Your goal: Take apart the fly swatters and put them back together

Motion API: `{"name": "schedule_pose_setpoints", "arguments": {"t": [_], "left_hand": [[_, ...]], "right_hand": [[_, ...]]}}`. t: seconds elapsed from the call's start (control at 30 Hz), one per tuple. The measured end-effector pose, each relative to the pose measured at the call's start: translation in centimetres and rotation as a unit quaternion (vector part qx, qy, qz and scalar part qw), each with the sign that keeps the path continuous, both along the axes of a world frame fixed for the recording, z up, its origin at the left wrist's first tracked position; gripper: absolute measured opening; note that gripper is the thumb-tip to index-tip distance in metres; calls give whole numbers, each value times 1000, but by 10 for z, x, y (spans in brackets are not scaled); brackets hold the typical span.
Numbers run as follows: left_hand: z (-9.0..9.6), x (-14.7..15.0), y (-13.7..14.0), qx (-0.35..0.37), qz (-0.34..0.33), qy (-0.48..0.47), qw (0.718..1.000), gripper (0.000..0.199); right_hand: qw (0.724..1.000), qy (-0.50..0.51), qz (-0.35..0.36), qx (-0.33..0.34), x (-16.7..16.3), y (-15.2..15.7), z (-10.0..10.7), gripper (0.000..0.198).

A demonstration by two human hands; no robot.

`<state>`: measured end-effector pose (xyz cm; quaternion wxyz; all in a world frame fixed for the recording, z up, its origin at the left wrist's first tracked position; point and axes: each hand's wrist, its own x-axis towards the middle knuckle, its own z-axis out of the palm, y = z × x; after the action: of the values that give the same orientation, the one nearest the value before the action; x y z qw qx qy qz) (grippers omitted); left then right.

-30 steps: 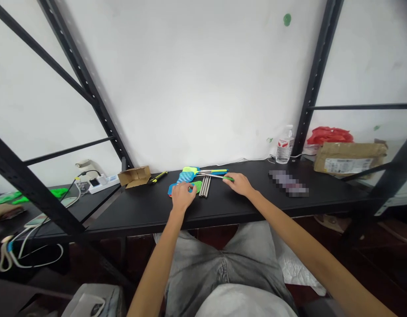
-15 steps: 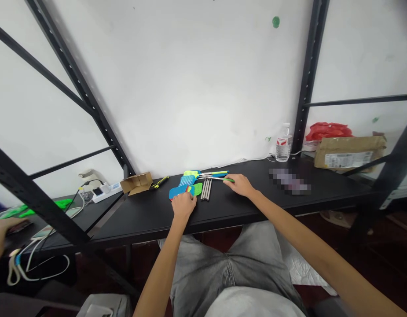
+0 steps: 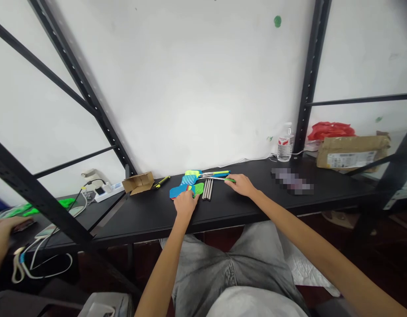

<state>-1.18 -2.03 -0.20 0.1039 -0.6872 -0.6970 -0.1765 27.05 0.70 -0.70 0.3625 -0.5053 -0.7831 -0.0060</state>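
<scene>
My left hand is closed at the near edge of a green mesh fly swatter head, its fingertips partly hidden. Beside it lie flat blue swatter heads, with a strip of red and yellow showing. My right hand pinches the green handle of a fly swatter whose thin metal rod runs left. Behind are more swatters, a yellow-green head and a light blue mesh head, their handles pointing right. Several loose metal tubes lie side by side between my hands.
An open cardboard box and a yellow-black cutter sit left on the black table. To the right are a water bottle, a blurred item and a taped carton. Another person's hand is at far left.
My left hand has shifted slightly right, from over the blue heads to the green head's edge. My right hand stays on the green handle. The view has shifted a little.
</scene>
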Motion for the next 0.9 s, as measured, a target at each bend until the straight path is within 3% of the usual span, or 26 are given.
{"name": "schedule_pose_setpoints", "arguments": {"t": [0.23,0.43,0.7,0.9], "left_hand": [[0,0,-3,35,-30,-5,999,29],[1,-1,-4,12,-47,-6,999,23],[2,0,-5,61,-33,-1,998,31],[0,-3,-2,128,-43,-114,984,46]], "right_hand": [[1000,2,6,7,0,0,0,30],[1000,3,6,4,0,-1,0,31],[1000,4,5,6,1,0,-1,32],[1000,-2,2,6,1,2,-2,32]]}}
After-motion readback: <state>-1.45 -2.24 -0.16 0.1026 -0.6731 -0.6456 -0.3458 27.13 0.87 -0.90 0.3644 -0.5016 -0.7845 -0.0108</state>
